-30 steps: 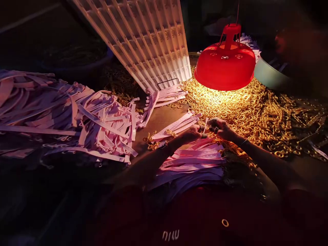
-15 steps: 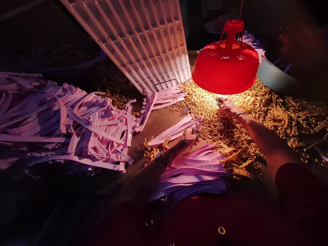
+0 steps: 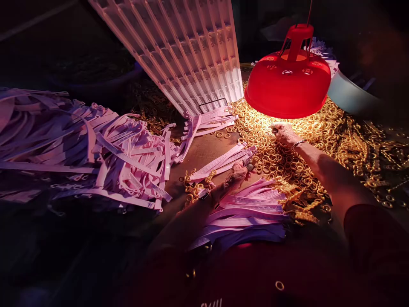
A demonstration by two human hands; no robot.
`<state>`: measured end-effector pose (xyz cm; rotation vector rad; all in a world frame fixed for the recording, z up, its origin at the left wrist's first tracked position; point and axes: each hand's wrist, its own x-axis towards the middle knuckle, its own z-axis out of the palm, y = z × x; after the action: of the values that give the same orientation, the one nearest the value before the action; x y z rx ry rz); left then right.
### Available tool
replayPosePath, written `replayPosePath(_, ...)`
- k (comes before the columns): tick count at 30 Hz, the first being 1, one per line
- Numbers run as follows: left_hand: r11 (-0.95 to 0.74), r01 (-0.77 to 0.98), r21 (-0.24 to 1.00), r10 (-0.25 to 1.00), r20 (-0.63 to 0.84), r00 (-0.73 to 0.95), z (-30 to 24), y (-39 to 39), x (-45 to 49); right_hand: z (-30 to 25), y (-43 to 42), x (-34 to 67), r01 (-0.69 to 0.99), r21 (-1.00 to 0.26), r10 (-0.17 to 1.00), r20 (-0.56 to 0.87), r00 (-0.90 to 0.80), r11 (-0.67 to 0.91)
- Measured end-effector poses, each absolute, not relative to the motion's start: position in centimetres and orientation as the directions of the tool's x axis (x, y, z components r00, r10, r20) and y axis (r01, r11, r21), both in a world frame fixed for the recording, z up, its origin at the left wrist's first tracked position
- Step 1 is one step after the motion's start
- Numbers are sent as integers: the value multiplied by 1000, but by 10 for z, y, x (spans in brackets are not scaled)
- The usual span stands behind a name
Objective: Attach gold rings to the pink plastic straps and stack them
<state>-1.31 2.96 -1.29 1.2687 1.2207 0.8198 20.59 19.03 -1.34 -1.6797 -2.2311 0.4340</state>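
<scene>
My left hand [image 3: 239,172] rests near a small bundle of pink straps [image 3: 223,160], fingers closed on a thin pink strap end. My right hand [image 3: 283,132] reaches out onto the heap of gold rings [image 3: 287,149] under the red lamp [image 3: 287,85]. Its fingers are curled and pinched among the rings; what they hold is too small to make out. A stack of pink straps [image 3: 249,209] lies in front of me between my arms.
A large loose pile of pink straps [image 3: 86,153] covers the left side. A white plastic grid tray [image 3: 191,51] leans at the back. A pale bowl [image 3: 351,96] sits at the far right. Gold chains [image 3: 367,153] spread right of the rings.
A second ago both hands met over a strap by the stack. My right hand then reached away to the rings under the lamp and stays there; the left stayed.
</scene>
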Motion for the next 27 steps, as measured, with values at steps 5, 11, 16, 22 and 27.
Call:
replayPosePath(5,163,163,973,969,-189,158,-16,21,-8,2,139,211,534,-838,980,8,-199,116)
replayPosePath(11,-161,378,912,972,80,220,-3,-2,-4,9,69,208,72,-932,882,-360,-304,-355)
replayPosePath(16,-307,593,744,944,158,290,6,-13,-2,11,35,205,-9,-891,784,-395,-480,-454)
replayPosePath(22,-343,675,653,929,131,346,3,-9,5,6,26,202,13,-858,700,-428,-572,-514)
replayPosePath(27,-300,657,692,949,149,276,-7,-9,10,-2,28,199,45,-832,673,-478,-564,-553)
